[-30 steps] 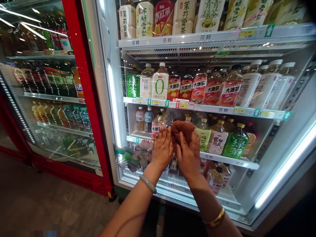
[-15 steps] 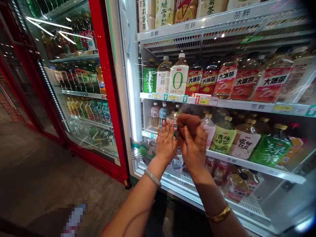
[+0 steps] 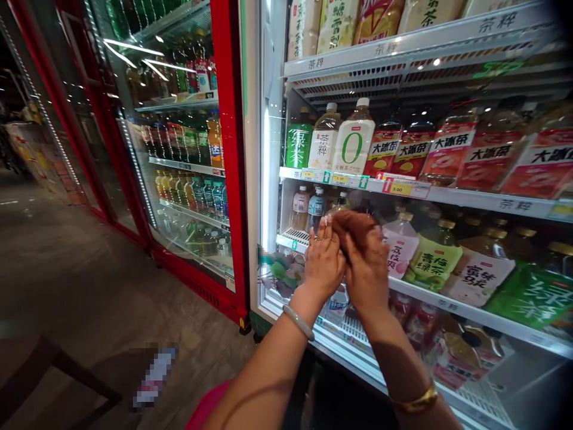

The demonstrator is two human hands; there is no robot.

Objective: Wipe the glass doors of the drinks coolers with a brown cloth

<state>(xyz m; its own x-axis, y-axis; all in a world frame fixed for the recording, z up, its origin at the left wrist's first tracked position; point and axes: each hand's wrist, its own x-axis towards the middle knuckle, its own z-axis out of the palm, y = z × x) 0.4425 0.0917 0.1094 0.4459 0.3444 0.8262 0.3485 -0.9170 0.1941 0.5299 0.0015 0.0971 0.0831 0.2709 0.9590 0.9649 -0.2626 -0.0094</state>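
My left hand (image 3: 324,261) lies flat on the glass door, its fingers stretched upward, with nothing held. Just to its right, my right hand (image 3: 367,269) presses a brown cloth (image 3: 353,226) to the glass; its fingertips are blurred. The two hands touch or nearly touch. Behind the glass, a blue-labelled bottle (image 3: 316,205) and a pink-labelled one (image 3: 299,203) stand up and left of the hands. A lilac-labelled bottle (image 3: 400,245) is to their right.
A red-framed cooler (image 3: 230,179) with drinks stands on the left. Inside the nearer cooler, a shelf edge (image 3: 470,200) runs above the hands. Dark chair-like legs (image 3: 85,376) and a pixelated patch (image 3: 155,377) show at the lower left.
The view has turned left, so the coolers appear farther right. Against the shelves, both hands have shifted slightly left, the right one with the cloth, and they are closer together.
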